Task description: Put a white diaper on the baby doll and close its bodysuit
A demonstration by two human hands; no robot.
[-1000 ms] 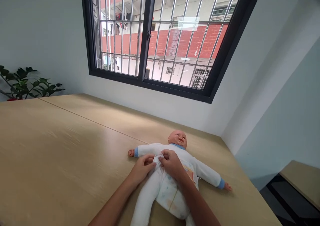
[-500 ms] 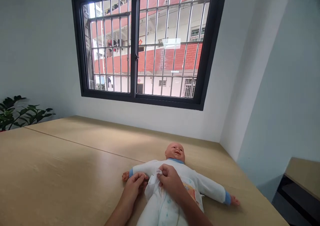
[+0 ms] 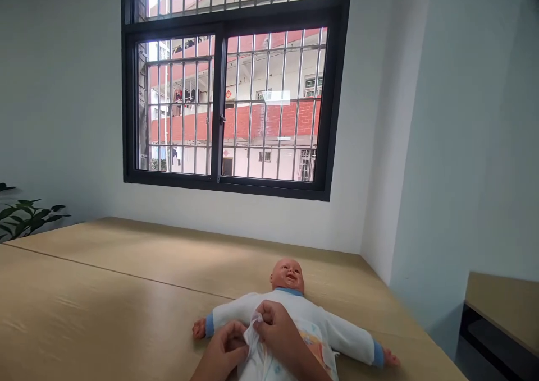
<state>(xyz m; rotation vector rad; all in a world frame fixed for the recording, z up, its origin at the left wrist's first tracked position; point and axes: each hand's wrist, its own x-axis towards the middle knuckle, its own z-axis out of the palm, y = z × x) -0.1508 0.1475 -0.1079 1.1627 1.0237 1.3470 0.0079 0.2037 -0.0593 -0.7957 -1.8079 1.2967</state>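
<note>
A baby doll [image 3: 248,308] in a white top with blue cuffs lies on its back on the wooden table [image 3: 126,313], arms spread and head toward the window. Around its waist is a white diaper [image 3: 314,344] with a coloured print on the front. My right hand [image 3: 278,327] reaches across the doll's belly and pinches the diaper's edge, which bunches up between thumb and fingers. Lower and to the left, my left hand [image 3: 229,347] has its fingers curled closed on the same side of the diaper. The doll's legs are mostly out of view.
A seam runs across the table. Behind it a dark-framed window [image 3: 219,106] with bars is set in the wall. Leaves of a plant [image 3: 29,218] show at the left edge. At the lower right stands a piece of furniture with a wooden top [image 3: 501,302].
The view has tilted up, so doll and hands sit lower in the picture. My left hand has moved closer in to the diaper's side, while my right hand keeps its pinch.
</note>
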